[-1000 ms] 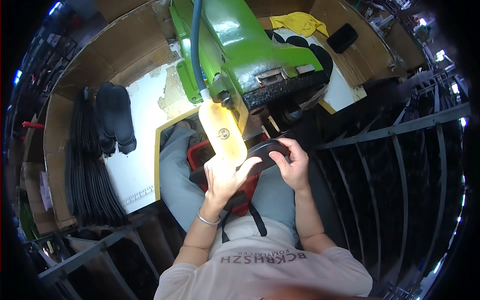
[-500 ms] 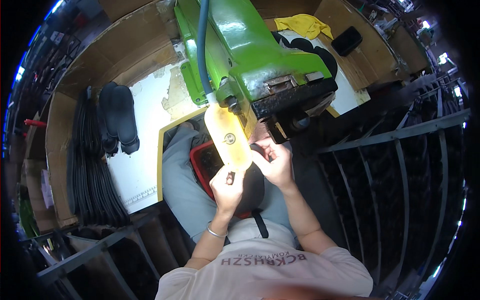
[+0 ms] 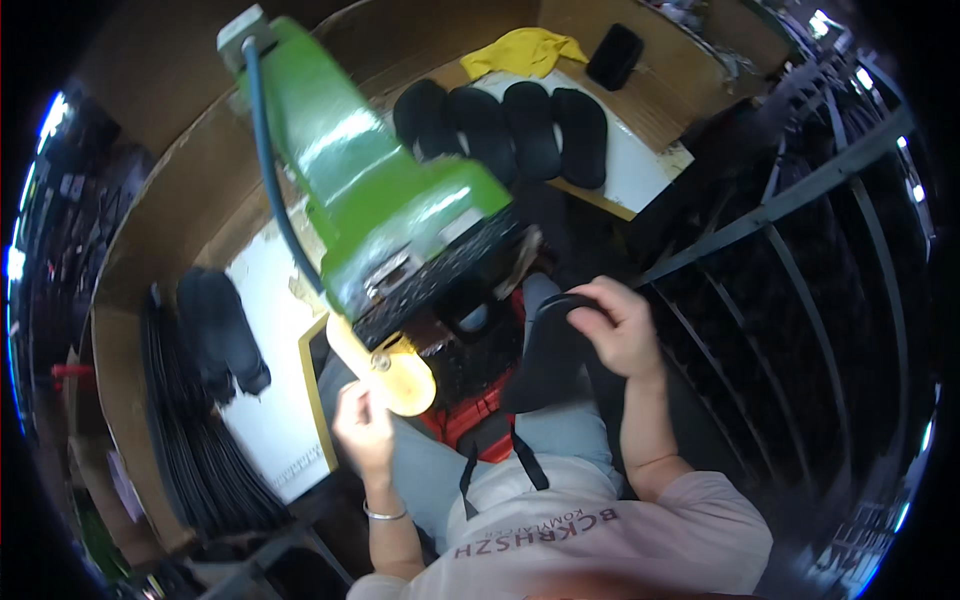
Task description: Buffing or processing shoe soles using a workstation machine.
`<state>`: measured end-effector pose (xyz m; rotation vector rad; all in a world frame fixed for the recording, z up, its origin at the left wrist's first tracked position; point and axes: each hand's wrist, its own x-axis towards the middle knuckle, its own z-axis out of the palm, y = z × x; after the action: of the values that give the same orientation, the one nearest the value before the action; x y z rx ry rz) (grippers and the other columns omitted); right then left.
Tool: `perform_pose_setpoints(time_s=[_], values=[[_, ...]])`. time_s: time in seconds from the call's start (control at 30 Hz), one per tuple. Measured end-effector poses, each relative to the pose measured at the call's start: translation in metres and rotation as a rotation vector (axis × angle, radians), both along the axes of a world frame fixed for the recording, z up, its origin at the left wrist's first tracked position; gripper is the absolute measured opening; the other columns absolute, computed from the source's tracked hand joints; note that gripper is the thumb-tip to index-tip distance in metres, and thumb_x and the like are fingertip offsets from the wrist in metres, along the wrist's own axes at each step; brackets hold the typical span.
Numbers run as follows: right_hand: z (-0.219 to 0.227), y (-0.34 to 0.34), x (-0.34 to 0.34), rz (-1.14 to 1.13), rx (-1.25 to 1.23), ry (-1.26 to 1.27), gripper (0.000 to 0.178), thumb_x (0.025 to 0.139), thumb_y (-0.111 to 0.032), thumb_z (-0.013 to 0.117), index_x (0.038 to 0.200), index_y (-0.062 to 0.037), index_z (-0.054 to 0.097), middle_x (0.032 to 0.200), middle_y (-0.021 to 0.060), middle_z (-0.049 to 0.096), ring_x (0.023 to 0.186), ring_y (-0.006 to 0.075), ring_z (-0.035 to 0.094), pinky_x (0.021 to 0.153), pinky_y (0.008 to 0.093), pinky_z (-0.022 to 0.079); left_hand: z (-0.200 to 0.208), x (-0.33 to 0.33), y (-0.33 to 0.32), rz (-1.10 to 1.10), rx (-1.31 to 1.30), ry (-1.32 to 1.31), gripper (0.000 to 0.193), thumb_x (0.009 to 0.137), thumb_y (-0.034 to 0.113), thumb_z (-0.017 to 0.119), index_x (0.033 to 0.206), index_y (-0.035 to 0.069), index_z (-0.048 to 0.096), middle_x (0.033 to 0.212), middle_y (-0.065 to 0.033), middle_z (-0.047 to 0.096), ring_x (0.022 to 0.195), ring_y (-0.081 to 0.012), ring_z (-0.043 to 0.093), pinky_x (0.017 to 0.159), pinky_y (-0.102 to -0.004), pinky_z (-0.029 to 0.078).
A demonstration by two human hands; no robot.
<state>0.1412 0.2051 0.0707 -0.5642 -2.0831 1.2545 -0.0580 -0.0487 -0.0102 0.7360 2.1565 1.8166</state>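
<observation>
My right hand [image 3: 625, 330] grips a black shoe sole [image 3: 550, 355] by its upper edge, thumb on top, above my right thigh. The sole hangs down at a tilt, to the right of the machine head. My left hand [image 3: 364, 430] has its fingers drawn together beside a bright yellow rounded cover [image 3: 405, 383]. Whatever is pinched there, if anything, is too small and blurred to tell. The cover is at the front of a green machine [image 3: 385, 190] with a dark, worn head. A red bin [image 3: 470, 415] with black bits in it stands below, between my legs.
Black soles [image 3: 535, 130] lie side by side on the white table at the back, near a yellow cloth [image 3: 525, 52] and a black tray [image 3: 614, 56]. A row of soles [image 3: 190, 420] stands at the left. A metal rack [image 3: 790, 205] stands at the right; cardboard walls surround the table.
My hands have parted: the right has moved right with the black sole, away from the machine, and the left has moved left and down. My view has shifted, showing more soles at the back.
</observation>
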Motion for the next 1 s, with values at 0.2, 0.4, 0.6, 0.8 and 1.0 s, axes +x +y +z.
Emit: perform_pose_setpoints(time_s=[0.2,0.4,0.6,0.8,1.0], values=[[-0.031,-0.062,-0.049,0.024,0.091,0.100,0.021,0.079,-0.007,0.067,0.097,0.0017,0.061,0.077,0.0087,0.057,0.061,0.0152,0.053,0.055,0.0248,0.042,0.020,0.044,0.066,-0.381,-0.042,0.017,0.025,0.083,0.015,0.064,0.102,0.000,0.062,0.080,-0.0071,0.063,0.070,-0.0136,0.058,0.067,-0.0254,0.047],[-0.048,-0.065,-0.052,-0.100,-0.115,0.093,0.020,0.081,-0.008,0.066,0.098,0.0022,0.061,0.080,0.0057,0.059,0.065,0.0102,0.054,0.057,0.0219,0.043,0.016,0.039,0.085,-0.334,0.033,-0.107,0.014,0.085,0.015,0.062,0.087,0.001,0.064,0.069,-0.0040,0.062,0.062,-0.0098,0.055,0.058,-0.0246,0.044],[-0.049,-0.067,-0.058,-0.135,-0.170,0.147,0.017,0.081,-0.006,0.066,0.095,0.0022,0.061,0.078,0.0035,0.060,0.065,0.0070,0.052,0.057,0.0198,0.041,0.018,0.046,0.087,-0.304,0.007,-0.129,0.014,0.087,0.015,0.061,0.084,0.002,0.064,0.070,-0.0011,0.061,0.063,-0.0084,0.054,0.058,-0.0236,0.043],[-0.054,-0.067,-0.068,-0.008,-0.154,0.131,0.020,0.074,-0.003,0.071,0.091,-0.0001,0.062,0.077,0.0044,0.062,0.063,0.0076,0.053,0.056,0.0218,0.042,-0.003,0.064,0.081,-0.063,0.167,-0.038,0.012,0.079,0.005,0.066,0.086,-0.005,0.064,0.074,-0.0142,0.067,0.065,-0.0163,0.066,0.059,-0.0270,0.050],[-0.055,-0.064,-0.070,0.072,-0.293,0.154,0.021,0.074,-0.003,0.070,0.093,0.0014,0.061,0.080,0.0061,0.061,0.067,0.0105,0.057,0.059,0.0240,0.045,0.005,0.061,0.074,-0.014,0.149,-0.039,0.017,0.081,0.004,0.065,0.096,-0.003,0.064,0.087,-0.0037,0.065,0.084,-0.0117,0.059,0.074,-0.0241,0.046]])
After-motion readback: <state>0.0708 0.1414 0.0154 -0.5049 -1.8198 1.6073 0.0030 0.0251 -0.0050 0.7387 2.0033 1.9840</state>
